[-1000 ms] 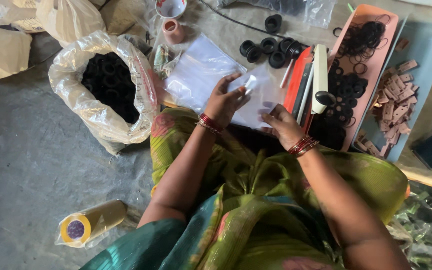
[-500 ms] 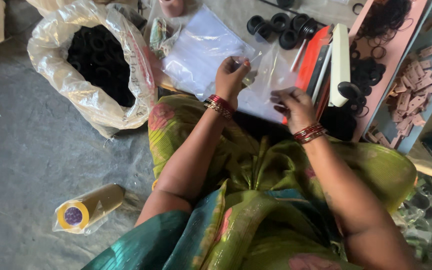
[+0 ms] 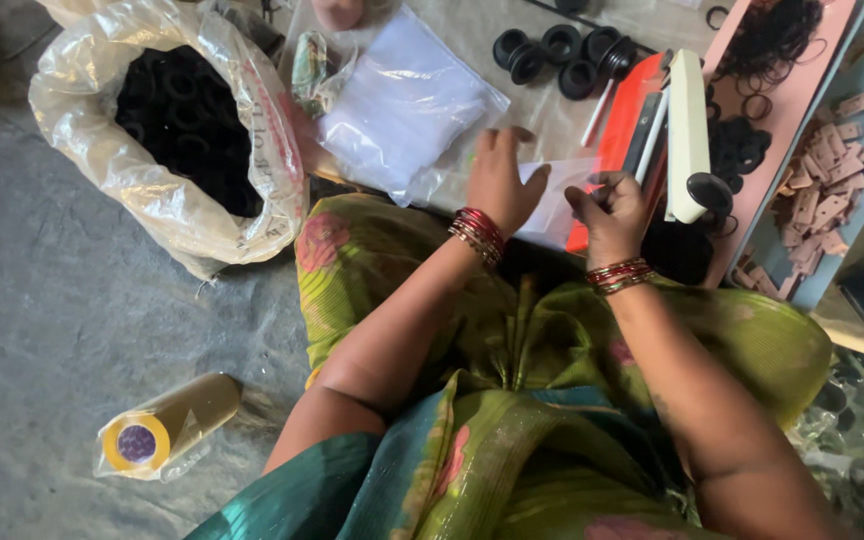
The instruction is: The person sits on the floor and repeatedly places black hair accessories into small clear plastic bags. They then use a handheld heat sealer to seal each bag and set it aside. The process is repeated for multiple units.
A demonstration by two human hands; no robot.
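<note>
Both hands pinch a small clear plastic pouch (image 3: 552,205) above her lap: left hand (image 3: 500,185) at its left edge, right hand (image 3: 610,212) at its right, just beside the red and white sealer (image 3: 667,140); a stack of pouches (image 3: 402,100) lies left

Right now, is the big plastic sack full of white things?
No, the big plastic sack on the floor holds black ring-shaped parts.
</note>
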